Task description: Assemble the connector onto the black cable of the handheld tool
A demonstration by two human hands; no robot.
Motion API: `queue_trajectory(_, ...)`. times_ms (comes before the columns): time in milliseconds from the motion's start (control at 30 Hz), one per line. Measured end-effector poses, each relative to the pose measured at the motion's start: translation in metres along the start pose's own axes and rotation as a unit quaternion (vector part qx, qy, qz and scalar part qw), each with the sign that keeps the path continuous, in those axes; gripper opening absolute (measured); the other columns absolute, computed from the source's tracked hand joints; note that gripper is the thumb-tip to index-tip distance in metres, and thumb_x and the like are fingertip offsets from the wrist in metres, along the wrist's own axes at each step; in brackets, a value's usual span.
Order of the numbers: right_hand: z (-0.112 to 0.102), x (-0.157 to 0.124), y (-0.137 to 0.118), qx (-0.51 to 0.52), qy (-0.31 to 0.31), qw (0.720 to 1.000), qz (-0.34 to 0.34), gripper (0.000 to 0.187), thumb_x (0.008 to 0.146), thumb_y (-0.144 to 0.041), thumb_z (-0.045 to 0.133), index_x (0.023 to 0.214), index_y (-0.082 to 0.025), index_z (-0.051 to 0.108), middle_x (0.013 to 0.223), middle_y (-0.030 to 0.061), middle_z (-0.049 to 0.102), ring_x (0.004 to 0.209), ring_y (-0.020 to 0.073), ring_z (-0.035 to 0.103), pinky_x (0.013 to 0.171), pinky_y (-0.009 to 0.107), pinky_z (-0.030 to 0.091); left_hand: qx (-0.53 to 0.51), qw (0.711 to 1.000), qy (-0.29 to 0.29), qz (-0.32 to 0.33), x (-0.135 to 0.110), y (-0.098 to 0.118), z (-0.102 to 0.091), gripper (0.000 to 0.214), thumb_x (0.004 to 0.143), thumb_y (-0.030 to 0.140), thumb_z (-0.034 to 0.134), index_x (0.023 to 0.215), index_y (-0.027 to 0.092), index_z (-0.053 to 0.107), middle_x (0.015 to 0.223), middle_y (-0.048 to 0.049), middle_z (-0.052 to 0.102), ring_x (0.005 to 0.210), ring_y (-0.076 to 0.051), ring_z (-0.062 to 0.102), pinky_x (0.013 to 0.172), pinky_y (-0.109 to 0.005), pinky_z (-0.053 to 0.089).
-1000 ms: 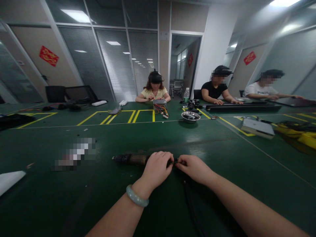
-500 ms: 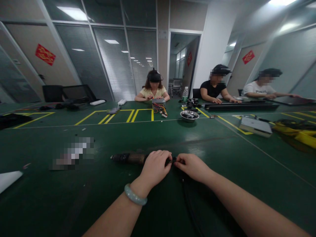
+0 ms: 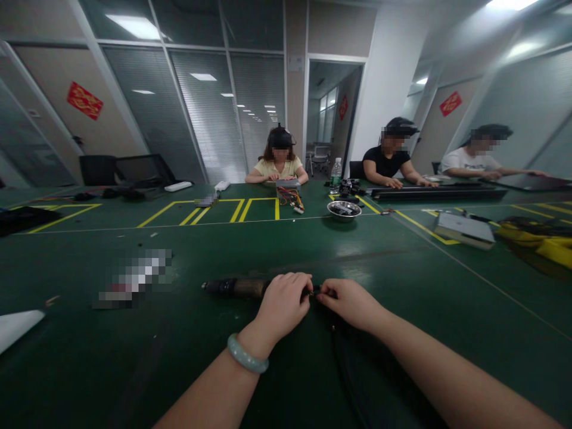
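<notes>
A dark, tube-shaped power tool [image 3: 236, 288] lies on its side on the green table [image 3: 187, 357], its tip pointing left. My left hand [image 3: 283, 304], a pale green bangle on its wrist, wraps around the tool's right end. My right hand [image 3: 351, 302] pinches a small black connector [image 3: 316, 292] at that same end, fingertips almost touching the left hand. A black cable [image 3: 344, 369] runs from the connector toward me under my right forearm.
A pixelated item [image 3: 136, 278] lies left of the tool and a white sheet [image 3: 18, 328] at the left edge. Farther off are a metal bowl [image 3: 344, 210], a grey box [image 3: 465, 230], yellow gear [image 3: 545, 244] and three seated people across the table.
Both hands stay on the tool's right end with hardly any movement. Only the view shifts slightly.
</notes>
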State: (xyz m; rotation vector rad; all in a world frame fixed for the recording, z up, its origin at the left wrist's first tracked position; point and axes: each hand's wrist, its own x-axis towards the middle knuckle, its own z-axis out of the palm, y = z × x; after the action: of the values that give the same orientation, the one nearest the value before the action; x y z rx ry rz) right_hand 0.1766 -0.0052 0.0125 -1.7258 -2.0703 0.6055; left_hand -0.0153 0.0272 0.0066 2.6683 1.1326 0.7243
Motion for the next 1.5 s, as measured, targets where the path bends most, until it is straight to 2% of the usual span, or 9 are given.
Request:
queue_trajectory(267, 0.0004, 0.0004, 0.0, -0.008, 0.005, 1.0, -0.01, 0.02, 0.088, -0.035, 0.056, 0.082, -0.02, 0.067, 0.075, 0.0009, 0.067, 0.066, 0.0138, 0.056, 0.056, 0.024, 0.031, -0.005, 1.0, 0.012, 0.006, 0.0001, -0.0025, 0.0029, 0.016, 0.079, 0.016, 0.064, 0.091, 0.023, 0.057, 0.114, 0.0003, 0.064, 0.108, -0.02, 0.057, 0.093, -0.039, 0.042)
queue_trajectory(333, 0.0003, 0.0003, -0.001, -0.012, 0.003, 1.0, -0.004, 0.02, 0.088, -0.035, 0.055, 0.083, -0.02, 0.067, 0.074, 0.0009, 0.067, 0.065, 0.0137, 0.056, 0.055, 0.024, 0.031, -0.008, 1.0, 0.022, 0.014, 0.0003, -0.0021, 0.0023, 0.015, 0.08, 0.015, 0.064, 0.09, 0.023, 0.057, 0.114, 0.0006, 0.064, 0.111, -0.019, 0.055, 0.101, -0.04, 0.038)
queue_trajectory(433, 0.0004, 0.0005, -0.0018, -0.018, 0.001, 1.0, 0.005, 0.021, 0.088, -0.035, 0.055, 0.082, -0.02, 0.068, 0.073, 0.0009, 0.067, 0.063, 0.0135, 0.056, 0.054, 0.024, 0.03, 0.001, 0.999, 0.028, 0.025, 0.0007, -0.0007, 0.0, 0.012, 0.081, 0.016, 0.063, 0.089, 0.023, 0.058, 0.113, 0.0007, 0.064, 0.114, -0.018, 0.054, 0.113, -0.045, 0.025)
queue_trajectory(700, 0.0021, 0.0004, -0.0008, -0.004, 0.014, 1.0, 0.006, 0.02, 0.088, -0.035, 0.055, 0.081, -0.021, 0.067, 0.073, 0.0005, 0.068, 0.064, 0.0142, 0.058, 0.055, 0.024, 0.033, 0.011, 0.999, 0.035, 0.022, 0.0002, 0.0009, -0.0015, 0.01, 0.081, 0.017, 0.065, 0.088, 0.023, 0.061, 0.108, 0.0009, 0.066, 0.113, -0.018, 0.054, 0.116, -0.046, 0.019)
queue_trajectory(833, 0.002, 0.0004, -0.0029, 0.056, -0.023, 0.998, 0.023, 0.021, 0.091, -0.033, 0.051, 0.084, -0.019, 0.065, 0.075, 0.0006, 0.071, 0.066, 0.0137, 0.062, 0.058, 0.023, 0.038, 0.007, 0.999, 0.032, 0.003, 0.0003, 0.0002, 0.0007, 0.008, 0.082, 0.019, 0.064, 0.088, 0.023, 0.062, 0.112, -0.0003, 0.065, 0.113, -0.02, 0.055, 0.113, -0.047, 0.025)
queue_trajectory(1000, 0.0024, 0.0002, -0.0047, 0.073, -0.043, 0.996, 0.033, 0.02, 0.091, -0.032, 0.049, 0.085, -0.019, 0.063, 0.07, -0.001, 0.071, 0.062, 0.0125, 0.063, 0.057, 0.021, 0.039, -0.005, 1.0, 0.005, -0.021, 0.0005, -0.0002, 0.0012, 0.008, 0.082, 0.02, 0.064, 0.089, 0.024, 0.062, 0.103, -0.0002, 0.066, 0.101, -0.02, 0.059, 0.094, -0.039, 0.042)
queue_trajectory(1233, 0.003, -0.0012, -0.007, 0.043, -0.058, 0.996, 0.045, 0.021, 0.09, -0.035, 0.051, 0.081, -0.019, 0.063, 0.065, -0.0014, 0.068, 0.053, 0.0111, 0.058, 0.05, 0.021, 0.035, -0.002, 1.0, 0.001, -0.02, 0.0016, -0.0005, 0.0012, 0.007, 0.082, 0.02, 0.063, 0.089, 0.023, 0.062, 0.1, -0.0007, 0.066, 0.098, -0.02, 0.059, 0.091, -0.038, 0.043)
queue_trajectory(1500, 0.0036, -0.0002, -0.0052, 0.045, -0.056, 0.997, 0.035, 0.023, 0.09, -0.035, 0.051, 0.08, -0.02, 0.063, 0.064, -0.0019, 0.067, 0.053, 0.0112, 0.058, 0.051, 0.021, 0.035, -0.007, 1.0, 0.002, -0.018, 0.0022, -0.0012, 0.0003, 0.009, 0.081, 0.02, 0.065, 0.088, 0.024, 0.061, 0.098, 0.0015, 0.066, 0.096, -0.02, 0.059, 0.088, -0.037, 0.042)
